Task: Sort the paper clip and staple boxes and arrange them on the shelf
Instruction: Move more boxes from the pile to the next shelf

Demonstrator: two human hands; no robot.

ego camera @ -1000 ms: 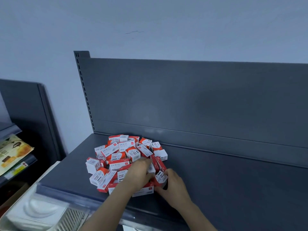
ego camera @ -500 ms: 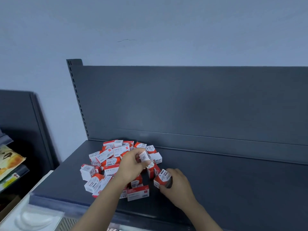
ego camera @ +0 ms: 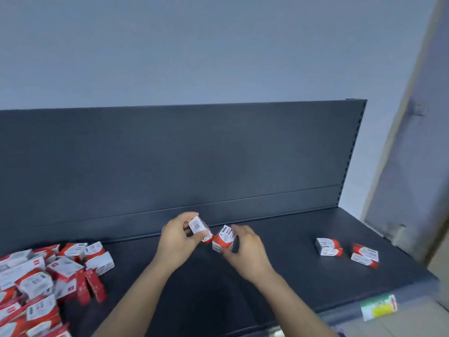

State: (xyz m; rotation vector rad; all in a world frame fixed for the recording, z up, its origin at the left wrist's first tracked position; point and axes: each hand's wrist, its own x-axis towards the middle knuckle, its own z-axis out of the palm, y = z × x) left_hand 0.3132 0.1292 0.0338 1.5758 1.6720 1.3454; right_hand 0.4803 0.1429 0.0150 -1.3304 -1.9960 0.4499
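Observation:
A heap of small red-and-white boxes [ego camera: 43,283] covers the left end of the dark shelf [ego camera: 279,276]. My left hand [ego camera: 177,242] is closed around one small box [ego camera: 198,226] with its barcode side up, above the shelf's middle. Close beside it, my right hand [ego camera: 245,251] grips a paper clip box [ego camera: 224,238]; the two boxes nearly touch. Two more red-and-white boxes lie apart on the right part of the shelf, one [ego camera: 328,246] nearer the middle and one [ego camera: 364,257] further right.
The shelf's dark back panel [ego camera: 194,154] rises behind my hands. A price label [ego camera: 379,307] sticks to the front rail at the right. A pale door or wall panel [ego camera: 413,166] stands beyond the shelf's right end.
Both hands have lifted a box each out of the heap and moved right, along with my view. The heap now lies at the far left; two separate boxes have come into view at the right.

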